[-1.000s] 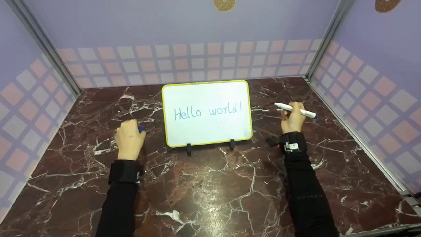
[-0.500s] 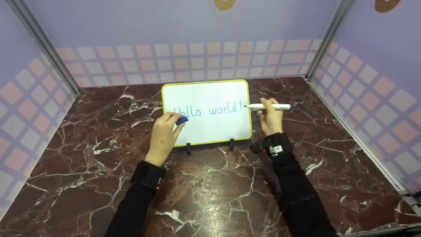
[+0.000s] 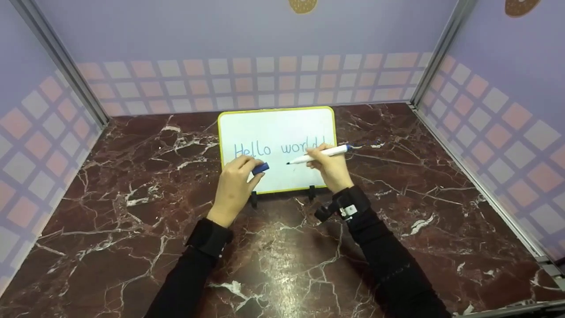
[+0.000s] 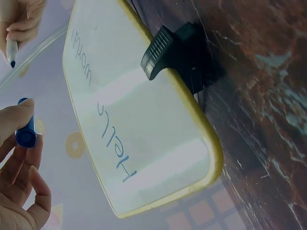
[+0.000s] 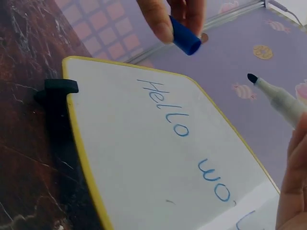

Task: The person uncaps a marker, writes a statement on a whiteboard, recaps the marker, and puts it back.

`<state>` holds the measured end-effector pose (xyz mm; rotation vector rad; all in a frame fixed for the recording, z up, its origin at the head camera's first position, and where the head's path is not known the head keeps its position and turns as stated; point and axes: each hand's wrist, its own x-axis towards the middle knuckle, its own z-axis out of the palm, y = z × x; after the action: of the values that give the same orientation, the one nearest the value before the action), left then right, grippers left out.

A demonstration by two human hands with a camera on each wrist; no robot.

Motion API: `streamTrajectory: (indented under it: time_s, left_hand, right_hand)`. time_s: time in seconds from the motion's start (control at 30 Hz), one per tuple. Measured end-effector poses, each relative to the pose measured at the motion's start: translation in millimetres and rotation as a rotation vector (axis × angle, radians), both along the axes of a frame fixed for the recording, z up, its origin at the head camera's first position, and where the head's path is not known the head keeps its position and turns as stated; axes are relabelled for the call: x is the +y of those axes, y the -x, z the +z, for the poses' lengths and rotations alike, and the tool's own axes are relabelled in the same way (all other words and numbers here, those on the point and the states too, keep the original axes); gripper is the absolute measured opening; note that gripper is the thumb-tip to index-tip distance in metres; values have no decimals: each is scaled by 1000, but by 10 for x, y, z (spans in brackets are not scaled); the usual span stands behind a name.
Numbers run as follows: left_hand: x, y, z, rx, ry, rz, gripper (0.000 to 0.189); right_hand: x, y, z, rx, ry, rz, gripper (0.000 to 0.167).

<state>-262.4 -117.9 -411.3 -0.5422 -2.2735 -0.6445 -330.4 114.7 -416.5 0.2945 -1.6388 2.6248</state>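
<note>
My left hand (image 3: 235, 185) pinches a blue marker cap (image 3: 260, 168) between thumb and fingers; in the right wrist view the open end of the cap (image 5: 186, 39) faces the pen. My right hand (image 3: 333, 168) grips a white whiteboard marker (image 3: 326, 154) with a blue end, its dark tip bare and pointing left toward the cap. A gap separates tip and cap. Behind both hands stands a whiteboard (image 3: 278, 128) with a yellow frame, bearing "Hello world!" in blue. The right hand hides the end of the writing in the head view, while the left covers the board's lower left.
Two black stand clips (image 3: 312, 192) hold the whiteboard's lower edge on the dark red marbled table (image 3: 282, 256). Purple walls with pink and white squares (image 3: 238, 84) enclose the back and sides. A small stray mark (image 5: 170, 201) shows on the board under the writing.
Both hands have come together in front of the whiteboard: the left moved right with the cap, the right moved left and slightly down with the marker. The board stays put.
</note>
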Motion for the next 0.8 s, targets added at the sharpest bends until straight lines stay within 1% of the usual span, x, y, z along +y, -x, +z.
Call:
streamTrajectory:
  time_s: [0.1, 0.3, 0.43, 0.6, 0.8]
  left_hand:
    - [31, -23, 2, -9, 5, -8, 21]
    - [82, -52, 12, -3, 17, -33, 21]
    - [116, -56, 14, 15, 26, -50, 20]
    - [140, -67, 12, 11, 18, -64, 20]
    - [169, -94, 22, 3, -5, -92, 20]
  right_hand:
    - [-92, -43, -23, -14, -30, 42, 31]
    - [-193, -89, -41, -24, -34, 35, 31]
    - [-217, -101, -46, -14, -38, 54, 32]
    - [-246, -126, -35, -6, -45, 82, 31]
    - [-272, -140, -28, -4, -54, 79, 28]
